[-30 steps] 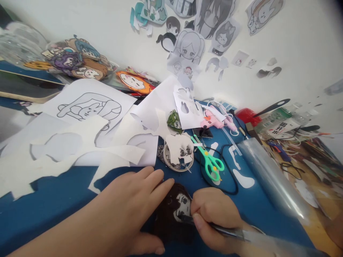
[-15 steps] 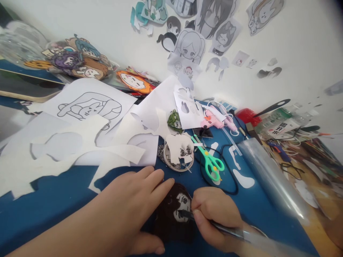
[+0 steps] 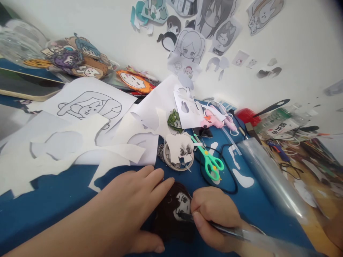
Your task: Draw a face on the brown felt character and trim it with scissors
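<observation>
A dark brown-haired doll face [image 3: 184,203] with a pale front and drawn features lies on the blue tabletop [image 3: 112,223]. My right hand [image 3: 215,214] grips a black pen [image 3: 227,230], its tip touching the pale face near the lower eye. My left hand [image 3: 142,200] lies flat, fingers stretched out, its fingertips on the brown hair at the left edge. Just beyond the hands stand a round container [image 3: 178,167] with a white cutout [image 3: 175,144] on top and green-handled scissors [image 3: 211,162].
White cut sheets [image 3: 80,142] and a line drawing [image 3: 91,105] spread on the left. Pink glue guns [image 3: 213,119] lie at the back. A clear plastic roll [image 3: 270,175] is at the right. Character cutouts [image 3: 88,64] pile against the wall.
The pen tip has shifted very slightly on the face. Both hands otherwise stay in place.
</observation>
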`<state>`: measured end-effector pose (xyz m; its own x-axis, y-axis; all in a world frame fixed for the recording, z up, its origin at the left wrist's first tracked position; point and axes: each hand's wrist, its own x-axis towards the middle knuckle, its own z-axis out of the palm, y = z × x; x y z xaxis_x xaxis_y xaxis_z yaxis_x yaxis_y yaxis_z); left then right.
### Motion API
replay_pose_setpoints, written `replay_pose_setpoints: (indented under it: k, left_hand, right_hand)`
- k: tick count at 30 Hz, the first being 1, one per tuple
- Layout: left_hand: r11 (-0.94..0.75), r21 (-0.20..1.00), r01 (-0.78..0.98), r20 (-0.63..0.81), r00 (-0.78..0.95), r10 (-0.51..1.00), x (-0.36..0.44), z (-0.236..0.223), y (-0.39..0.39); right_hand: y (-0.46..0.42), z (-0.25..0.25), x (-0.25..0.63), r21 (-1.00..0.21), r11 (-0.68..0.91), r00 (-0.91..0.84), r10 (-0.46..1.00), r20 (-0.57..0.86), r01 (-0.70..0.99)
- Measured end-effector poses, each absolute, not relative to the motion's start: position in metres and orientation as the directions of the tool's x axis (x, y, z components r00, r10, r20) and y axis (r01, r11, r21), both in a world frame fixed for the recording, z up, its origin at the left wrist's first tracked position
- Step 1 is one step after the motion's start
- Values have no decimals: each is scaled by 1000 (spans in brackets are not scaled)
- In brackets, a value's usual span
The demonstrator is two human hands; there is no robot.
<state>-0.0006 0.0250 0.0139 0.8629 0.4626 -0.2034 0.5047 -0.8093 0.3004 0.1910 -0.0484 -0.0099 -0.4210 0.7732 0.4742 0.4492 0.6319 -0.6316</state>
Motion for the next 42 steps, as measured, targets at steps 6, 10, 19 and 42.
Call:
replay_pose_setpoints:
  k: [6, 10, 19, 42]
  left_hand:
    - [-812, 299, 501, -200, 865, 460, -3, 14, 25]
    - [-815, 295, 499, -182, 867, 465, -4, 12, 25]
    - [-780, 354, 515, -235, 857, 459, -4, 14, 25]
    - [-598, 587, 546, -119, 789, 603, -14, 15, 39]
  right_hand:
    - [-48, -10, 192, -635, 629, -439, 774, 457, 448]
    - [-49, -10, 192, -638, 629, -431, 775, 462, 445]
    - [-51, -10, 194, -666, 571, -345, 821, 456, 479]
    - [-23, -8, 218, -562, 486, -96, 807, 583, 670]
